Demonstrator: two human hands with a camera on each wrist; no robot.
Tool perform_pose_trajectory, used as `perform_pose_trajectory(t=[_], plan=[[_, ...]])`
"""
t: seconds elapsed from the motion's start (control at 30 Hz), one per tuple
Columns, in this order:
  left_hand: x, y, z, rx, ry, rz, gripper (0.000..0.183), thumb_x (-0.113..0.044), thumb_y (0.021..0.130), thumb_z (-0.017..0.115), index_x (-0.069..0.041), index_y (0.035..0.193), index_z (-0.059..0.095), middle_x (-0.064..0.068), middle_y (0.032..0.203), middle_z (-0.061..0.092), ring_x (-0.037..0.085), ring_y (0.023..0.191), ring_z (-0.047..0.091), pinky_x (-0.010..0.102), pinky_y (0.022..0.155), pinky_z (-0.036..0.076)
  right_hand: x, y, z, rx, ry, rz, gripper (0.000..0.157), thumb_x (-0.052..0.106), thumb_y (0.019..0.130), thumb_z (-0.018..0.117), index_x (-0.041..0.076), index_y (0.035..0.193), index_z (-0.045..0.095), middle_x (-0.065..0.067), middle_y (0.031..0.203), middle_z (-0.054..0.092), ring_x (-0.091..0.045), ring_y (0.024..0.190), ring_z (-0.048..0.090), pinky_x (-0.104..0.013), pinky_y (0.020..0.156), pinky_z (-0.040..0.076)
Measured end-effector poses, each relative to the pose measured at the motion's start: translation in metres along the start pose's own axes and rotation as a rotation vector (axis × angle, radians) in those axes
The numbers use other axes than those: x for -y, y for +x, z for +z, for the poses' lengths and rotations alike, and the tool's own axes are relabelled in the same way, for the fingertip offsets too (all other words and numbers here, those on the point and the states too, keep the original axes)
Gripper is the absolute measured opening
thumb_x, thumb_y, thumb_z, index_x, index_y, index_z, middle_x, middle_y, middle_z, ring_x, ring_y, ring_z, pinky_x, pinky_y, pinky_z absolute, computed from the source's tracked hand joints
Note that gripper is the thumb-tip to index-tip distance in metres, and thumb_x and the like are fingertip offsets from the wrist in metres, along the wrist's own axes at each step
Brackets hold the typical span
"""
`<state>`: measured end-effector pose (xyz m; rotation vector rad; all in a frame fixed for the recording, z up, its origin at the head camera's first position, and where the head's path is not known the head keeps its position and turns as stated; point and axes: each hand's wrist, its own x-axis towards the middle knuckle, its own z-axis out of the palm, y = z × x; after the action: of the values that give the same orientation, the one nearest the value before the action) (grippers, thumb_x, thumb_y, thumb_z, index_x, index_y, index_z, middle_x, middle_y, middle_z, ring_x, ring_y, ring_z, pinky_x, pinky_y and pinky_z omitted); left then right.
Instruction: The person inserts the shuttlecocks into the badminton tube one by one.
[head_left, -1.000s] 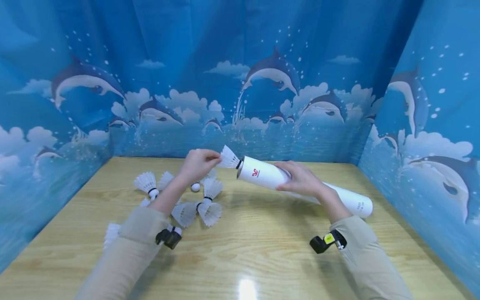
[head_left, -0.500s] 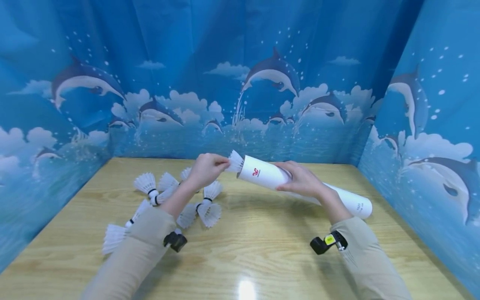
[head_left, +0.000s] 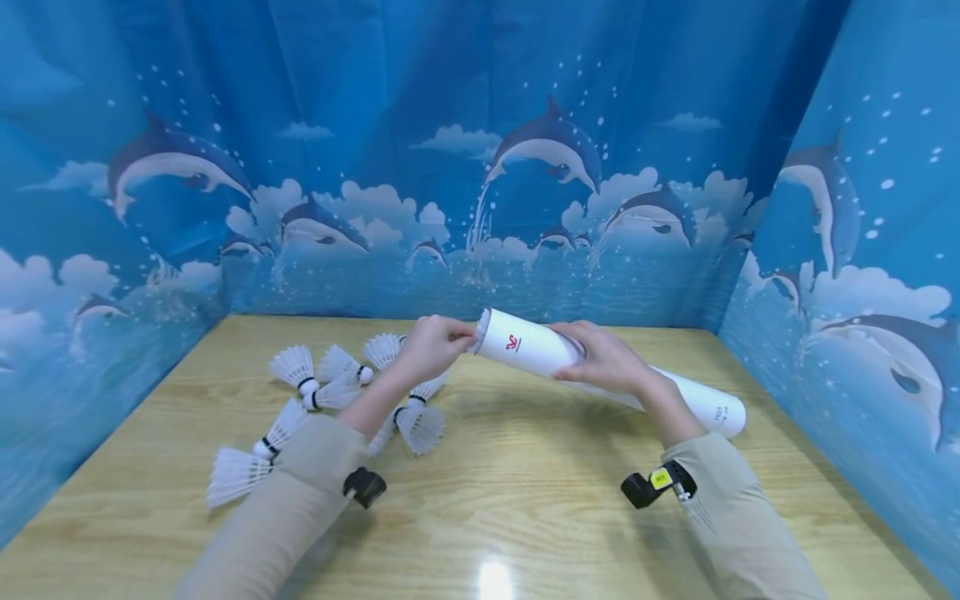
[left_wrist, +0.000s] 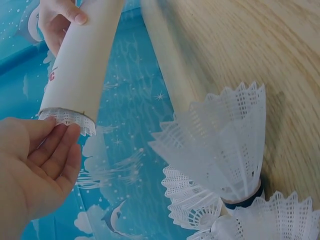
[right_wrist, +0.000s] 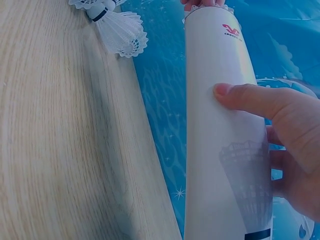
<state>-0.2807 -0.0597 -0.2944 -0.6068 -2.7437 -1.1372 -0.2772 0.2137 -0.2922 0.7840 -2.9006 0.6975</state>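
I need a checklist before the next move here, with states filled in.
1. Tube held: ok, right hand grips it.
2. Shuttlecock fully inside: not ok, its skirt edge sticks out.
3. Left hand clear of the tube: not ok, it pinches that edge.
4. Room deeper inside: cannot tell, hidden.
5. Loose shuttlecocks on the table: ok, several lie left of the tube.

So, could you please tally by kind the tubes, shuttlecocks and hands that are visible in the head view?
Tube: 1
Shuttlecock in the tube's mouth: 1
Loose shuttlecocks: 9, some only partly visible; the left arm may hide more
Hands, left hand and right hand: 2
Total: 13 visible
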Motion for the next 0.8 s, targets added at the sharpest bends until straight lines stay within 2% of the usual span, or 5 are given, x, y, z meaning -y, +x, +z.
perform_pose_trajectory(t=[0.1, 0.27, 0.47, 0.8], plan=[[-0.0011, -0.0002, 0.0030, -0.003, 0.017, 0.005, 0.022, -0.018, 0.092, 0.059, -0.009, 0.110, 0.070, 0.008, 0.104, 0.068, 0.015, 0.078, 0.064, 0.025, 0.055, 0.046, 0.0001, 0.0010, 0.0008, 0.000, -0.007, -0.010, 0.070, 0.033, 0.077, 0.076, 0.016, 0.138, 0.045, -0.011, 0.127, 0.051, -0.030, 0.111, 0.049, -0.053, 0.086, 0.043], [-0.0015, -0.0003, 0.0053, -0.007, 0.057, 0.012, 0.019, -0.016, 0.092, 0.059, -0.010, 0.106, 0.071, 0.006, 0.103, 0.068, 0.015, 0.082, 0.064, 0.026, 0.061, 0.050, 0.0003, 0.0020, 0.0020, 0.008, -0.012, -0.017, 0.071, 0.034, 0.077, 0.076, 0.016, 0.138, 0.045, -0.011, 0.128, 0.051, -0.030, 0.112, 0.049, -0.053, 0.087, 0.043], [-0.0023, 0.0011, 0.0044, -0.002, 0.059, 0.029, 0.019, -0.013, 0.092, 0.059, -0.007, 0.106, 0.070, 0.008, 0.103, 0.068, 0.017, 0.084, 0.065, 0.026, 0.063, 0.052, 0.0000, 0.0042, 0.0023, 0.002, -0.004, -0.016, 0.071, 0.035, 0.077, 0.076, 0.017, 0.138, 0.045, -0.010, 0.128, 0.051, -0.030, 0.113, 0.048, -0.054, 0.088, 0.042], [-0.0034, -0.0001, 0.0036, 0.080, 0.051, 0.021, 0.020, -0.009, 0.093, 0.056, -0.006, 0.107, 0.069, 0.008, 0.105, 0.067, 0.019, 0.091, 0.064, 0.029, 0.071, 0.052, -0.0021, 0.0028, 0.0036, 0.011, -0.018, -0.029, 0.072, 0.033, 0.077, 0.076, 0.016, 0.139, 0.044, -0.011, 0.126, 0.052, -0.030, 0.111, 0.050, -0.052, 0.086, 0.043]])
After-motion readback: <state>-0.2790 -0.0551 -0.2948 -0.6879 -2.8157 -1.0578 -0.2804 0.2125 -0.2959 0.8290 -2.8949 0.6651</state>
